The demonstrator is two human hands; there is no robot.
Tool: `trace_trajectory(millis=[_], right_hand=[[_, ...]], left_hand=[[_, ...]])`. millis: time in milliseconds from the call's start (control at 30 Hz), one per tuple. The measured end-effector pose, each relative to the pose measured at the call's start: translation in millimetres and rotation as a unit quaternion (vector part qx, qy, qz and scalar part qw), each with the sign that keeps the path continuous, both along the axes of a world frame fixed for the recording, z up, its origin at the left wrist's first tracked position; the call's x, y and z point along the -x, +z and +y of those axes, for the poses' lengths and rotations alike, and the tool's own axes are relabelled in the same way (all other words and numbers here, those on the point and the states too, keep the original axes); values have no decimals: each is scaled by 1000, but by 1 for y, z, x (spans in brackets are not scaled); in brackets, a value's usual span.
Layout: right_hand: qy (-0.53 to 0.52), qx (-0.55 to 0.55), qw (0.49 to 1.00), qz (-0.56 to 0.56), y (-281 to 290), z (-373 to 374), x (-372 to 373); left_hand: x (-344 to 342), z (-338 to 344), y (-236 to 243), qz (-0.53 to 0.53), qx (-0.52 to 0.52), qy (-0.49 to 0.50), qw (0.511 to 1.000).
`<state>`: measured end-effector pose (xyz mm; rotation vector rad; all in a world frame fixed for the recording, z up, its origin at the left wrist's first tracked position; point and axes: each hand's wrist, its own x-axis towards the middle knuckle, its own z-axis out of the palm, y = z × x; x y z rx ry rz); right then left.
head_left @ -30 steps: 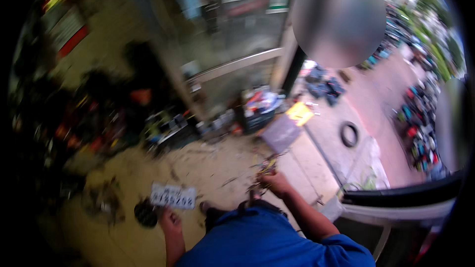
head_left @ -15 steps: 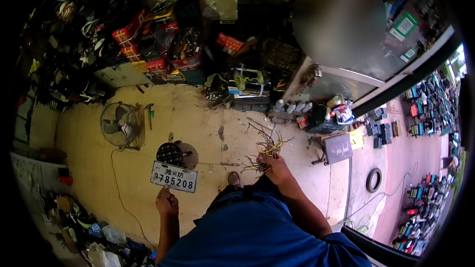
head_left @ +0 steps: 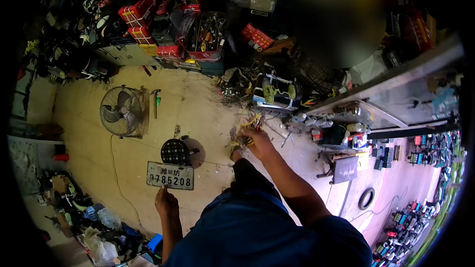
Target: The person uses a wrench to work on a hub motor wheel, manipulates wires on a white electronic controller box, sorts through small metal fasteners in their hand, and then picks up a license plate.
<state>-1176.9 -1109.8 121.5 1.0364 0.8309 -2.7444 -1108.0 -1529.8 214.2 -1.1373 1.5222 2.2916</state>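
Observation:
My left hand (head_left: 167, 201) pinches the lower edge of a white license plate (head_left: 170, 175) with dark characters. Just beyond the plate is a small round black stool (head_left: 175, 152), partly covered by it. Out in front of me, my right hand (head_left: 254, 141) is closed round a tangled bundle of coloured electrical wires (head_left: 254, 121). Loose wire ends stick out past the fingers on several sides. One of my feet (head_left: 236, 154) shows on the floor below that hand.
A floor fan (head_left: 121, 111) stands at the left, a hammer (head_left: 156, 104) lying beside it. Red boxes (head_left: 141, 12) and a bin of tools (head_left: 207, 34) line the far side. Bags and scrap (head_left: 101, 240) heap at lower left. A tyre (head_left: 366, 199) lies on the right.
My right hand has moved a little left and farther out with the wires. The plate stays in my left hand, nearly where it was. The whole view has turned somewhat.

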Motion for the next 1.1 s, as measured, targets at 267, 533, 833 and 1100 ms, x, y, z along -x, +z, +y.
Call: trace_trajectory(millis=[267, 533, 833, 1100], right_hand=[[9, -239, 952, -192, -100, 87, 195], [138, -107, 982, -68, -53, 31, 157], [226, -133, 964, 35, 81, 32, 123], [49, -284, 957, 43, 65, 61, 134]], left_hand=[[90, 27, 28, 56, -17, 14, 998], [174, 108, 28, -18, 39, -20, 999], [277, 211, 35, 11, -109, -242, 964], [373, 231, 0, -96, -354, -275, 889]])
